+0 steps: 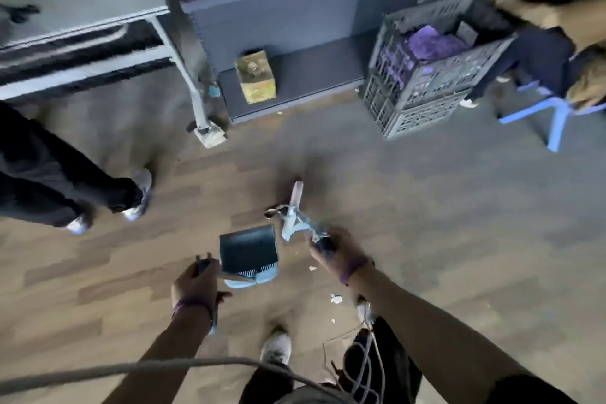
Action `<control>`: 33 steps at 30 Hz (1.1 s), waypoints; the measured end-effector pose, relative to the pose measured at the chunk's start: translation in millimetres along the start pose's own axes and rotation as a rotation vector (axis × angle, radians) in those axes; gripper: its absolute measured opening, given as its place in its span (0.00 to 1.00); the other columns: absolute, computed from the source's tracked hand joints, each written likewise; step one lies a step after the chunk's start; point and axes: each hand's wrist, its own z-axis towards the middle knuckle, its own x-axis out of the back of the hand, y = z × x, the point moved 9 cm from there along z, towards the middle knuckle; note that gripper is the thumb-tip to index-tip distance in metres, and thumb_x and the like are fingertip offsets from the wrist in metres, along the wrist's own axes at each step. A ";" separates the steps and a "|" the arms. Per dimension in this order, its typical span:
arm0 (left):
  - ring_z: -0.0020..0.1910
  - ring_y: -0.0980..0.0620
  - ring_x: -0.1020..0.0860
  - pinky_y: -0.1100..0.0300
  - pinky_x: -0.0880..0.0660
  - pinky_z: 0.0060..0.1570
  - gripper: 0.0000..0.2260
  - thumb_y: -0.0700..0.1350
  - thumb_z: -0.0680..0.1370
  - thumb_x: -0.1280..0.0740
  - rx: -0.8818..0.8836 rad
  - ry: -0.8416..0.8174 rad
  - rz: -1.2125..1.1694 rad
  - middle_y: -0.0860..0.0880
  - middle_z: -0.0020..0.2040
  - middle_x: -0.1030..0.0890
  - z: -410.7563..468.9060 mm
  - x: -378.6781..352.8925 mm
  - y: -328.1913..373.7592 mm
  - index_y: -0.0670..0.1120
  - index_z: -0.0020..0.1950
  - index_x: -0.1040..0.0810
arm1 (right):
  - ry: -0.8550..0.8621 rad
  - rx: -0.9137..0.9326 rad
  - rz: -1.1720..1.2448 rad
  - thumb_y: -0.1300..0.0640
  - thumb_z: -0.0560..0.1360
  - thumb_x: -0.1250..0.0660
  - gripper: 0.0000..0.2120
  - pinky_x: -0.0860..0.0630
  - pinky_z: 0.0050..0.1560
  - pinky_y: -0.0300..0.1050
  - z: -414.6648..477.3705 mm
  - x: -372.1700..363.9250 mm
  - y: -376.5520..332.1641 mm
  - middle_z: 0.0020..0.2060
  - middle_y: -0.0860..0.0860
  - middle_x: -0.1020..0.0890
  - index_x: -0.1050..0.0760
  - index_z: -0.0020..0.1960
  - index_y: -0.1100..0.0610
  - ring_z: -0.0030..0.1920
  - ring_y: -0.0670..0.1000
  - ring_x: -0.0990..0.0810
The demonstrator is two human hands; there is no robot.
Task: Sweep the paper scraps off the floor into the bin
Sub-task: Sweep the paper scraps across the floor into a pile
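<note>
Head view, looking down on a wood-patterned floor (459, 207). Lower centre: the left hand (196, 284) has its fingers curled round the dark handle of a dustpan (247, 249), whose tray lies just above that hand in the frame. Right of it, the right hand (334, 251) wraps its fingers round the grip of a small brush (295, 218); motion blur hides the exact finger placement and the shape of the pale head.

The paper scraps (336, 298) – small white bits – lie scattered on the floor at lower centre, right of the dustpan and close under the right forearm, apart from both tools.

Handling, as judged: the scraps look thin, limp and nearly weightless, so they would likely skid or flutter under a hard stroke. Short, low strokes toward the pan lip should suit them – pinching each one up would be slow. The pan looks like stiff plastic, best held by its handle with the lip flat on the floor.

Stacked black crates (423, 85) stand at upper right; where the scraps are to be emptied cannot be told.
</note>
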 end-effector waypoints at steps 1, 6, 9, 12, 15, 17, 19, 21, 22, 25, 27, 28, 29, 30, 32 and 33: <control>0.12 0.55 0.31 0.67 0.32 0.14 0.05 0.39 0.76 0.33 -0.021 -0.027 0.059 0.43 0.35 0.26 7.7 5.5 5.0 0.40 0.51 0.23 | 0.105 -0.069 -0.114 0.72 0.66 0.33 0.08 0.24 0.32 0.33 -5.7 0.8 13.2 0.41 0.61 0.18 0.20 0.45 0.68 0.54 0.55 0.18; 0.11 0.56 0.32 0.70 0.35 0.13 0.04 0.40 0.76 0.32 -0.069 -0.116 0.212 0.44 0.36 0.24 27.5 20.2 17.6 0.42 0.49 0.24 | 0.447 -0.235 -0.310 0.50 0.75 0.33 0.10 0.33 0.42 0.37 -44.0 -2.6 63.3 0.45 0.58 0.16 0.19 0.49 0.56 0.50 0.56 0.19; 0.12 0.55 0.30 0.70 0.35 0.14 0.07 0.40 0.75 0.32 -0.082 -0.168 0.304 0.42 0.44 0.23 32.3 9.0 16.8 0.41 0.53 0.23 | 0.555 -0.335 -0.206 0.44 0.73 0.35 0.15 0.30 0.42 0.39 -63.1 -3.4 94.2 0.44 0.55 0.16 0.20 0.50 0.53 0.49 0.57 0.19; 0.13 0.53 0.27 0.70 0.35 0.14 0.10 0.39 0.75 0.35 -0.101 -0.191 0.374 0.41 0.45 0.22 31.2 -10.0 13.4 0.41 0.56 0.25 | 0.566 -0.377 -0.185 0.42 0.71 0.36 0.16 0.27 0.43 0.41 -89.6 -11.5 117.9 0.38 0.52 0.18 0.20 0.49 0.53 0.47 0.56 0.19; 0.23 0.44 0.22 0.62 0.26 0.23 0.13 0.45 0.69 0.34 -0.225 -0.227 0.494 0.45 0.38 0.19 26.5 -32.0 13.9 0.42 0.51 0.23 | 0.587 -0.351 -0.117 0.49 0.74 0.34 0.09 0.33 0.40 0.35 -118.5 -18.3 137.8 0.37 0.47 0.22 0.19 0.50 0.51 0.43 0.49 0.21; 0.25 0.44 0.21 0.59 0.23 0.25 0.08 0.45 0.71 0.34 -0.333 -0.249 0.629 0.42 0.43 0.19 19.5 -44.4 15.8 0.44 0.47 0.24 | 0.565 -0.342 -0.130 0.50 0.75 0.35 0.08 0.33 0.39 0.33 -134.7 -24.8 150.5 0.38 0.47 0.21 0.20 0.51 0.47 0.40 0.47 0.23; 0.23 0.47 0.22 0.60 0.23 0.25 0.05 0.44 0.75 0.35 -0.418 -0.271 0.764 0.41 0.43 0.21 8.9 -54.6 13.3 0.42 0.47 0.23 | 0.534 -0.360 -0.164 0.47 0.74 0.37 0.09 0.29 0.41 0.39 -151.6 -33.2 166.4 0.38 0.48 0.20 0.21 0.52 0.43 0.41 0.50 0.21; 0.26 0.45 0.20 0.53 0.20 0.33 0.06 0.44 0.75 0.36 -0.480 -0.296 0.857 0.40 0.38 0.21 -3.3 -63.0 6.4 0.42 0.42 0.24 | 0.541 -0.381 -0.163 0.45 0.71 0.38 0.11 0.24 0.44 0.41 -169.8 -37.7 183.7 0.41 0.48 0.17 0.23 0.52 0.40 0.45 0.51 0.19; 0.26 0.45 0.20 0.50 0.19 0.37 0.07 0.45 0.75 0.35 -0.503 -0.308 0.900 0.41 0.34 0.21 -8.9 -66.6 1.6 0.43 0.39 0.24 | 0.545 -0.391 -0.166 0.43 0.70 0.39 0.13 0.23 0.45 0.41 -179.3 -39.4 190.6 0.43 0.49 0.17 0.23 0.52 0.39 0.45 0.51 0.18; 0.24 0.45 0.20 0.55 0.21 0.34 0.09 0.45 0.75 0.35 -0.570 -0.346 1.000 0.43 0.30 0.21 -35.3 -77.5 -13.6 0.42 0.38 0.24 | 0.553 -0.419 -0.170 0.36 0.65 0.46 0.22 0.21 0.45 0.42 -206.7 -41.5 216.0 0.44 0.48 0.16 0.26 0.55 0.40 0.45 0.51 0.17; 0.23 0.45 0.20 0.59 0.23 0.26 0.08 0.45 0.74 0.34 -0.595 -0.378 1.033 0.41 0.31 0.21 -55.4 -84.1 -30.7 0.41 0.39 0.22 | 0.550 -0.451 -0.188 0.38 0.65 0.43 0.20 0.22 0.46 0.41 -229.6 -40.5 232.1 0.43 0.47 0.17 0.27 0.55 0.38 0.45 0.50 0.18; 0.24 0.44 0.20 0.61 0.26 0.22 0.08 0.44 0.74 0.34 -0.603 -0.397 1.039 0.40 0.32 0.20 -65.9 -86.6 -41.3 0.40 0.40 0.22 | 0.559 -0.467 -0.190 0.40 0.66 0.41 0.18 0.23 0.45 0.41 -244.2 -39.5 236.9 0.43 0.47 0.18 0.27 0.55 0.37 0.45 0.50 0.18; 0.26 0.43 0.20 0.63 0.29 0.17 0.07 0.44 0.74 0.35 -0.598 -0.418 1.039 0.41 0.33 0.21 -78.2 -88.0 -53.4 0.40 0.40 0.22 | 0.575 -0.476 -0.192 0.42 0.67 0.39 0.16 0.24 0.45 0.40 -259.3 -39.4 244.4 0.42 0.46 0.18 0.27 0.55 0.36 0.44 0.50 0.19; 0.27 0.42 0.20 0.65 0.32 0.15 0.07 0.43 0.74 0.35 -0.596 -0.444 1.035 0.41 0.34 0.21 -90.0 -90.0 -66.4 0.39 0.40 0.23 | 0.586 -0.487 -0.197 0.43 0.68 0.38 0.15 0.25 0.44 0.40 -274.3 -39.6 251.5 0.42 0.46 0.19 0.27 0.55 0.35 0.44 0.50 0.20; 0.25 0.43 0.22 0.67 0.35 0.13 0.08 0.42 0.75 0.36 -0.609 -0.495 1.062 0.41 0.33 0.22 -118.8 -89.7 -92.0 0.38 0.40 0.23 | 0.609 -0.503 -0.214 0.44 0.69 0.38 0.14 0.28 0.43 0.40 -305.5 -40.3 267.0 0.44 0.47 0.18 0.26 0.55 0.38 0.47 0.51 0.19; 0.22 0.45 0.22 0.67 0.36 0.13 0.09 0.42 0.75 0.37 -0.630 -0.515 1.109 0.40 0.32 0.21 -134.2 -88.4 -105.0 0.38 0.39 0.23 | 0.621 -0.516 -0.214 0.44 0.70 0.39 0.13 0.28 0.43 0.40 -323.2 -40.6 274.3 0.46 0.48 0.18 0.25 0.54 0.40 0.48 0.53 0.19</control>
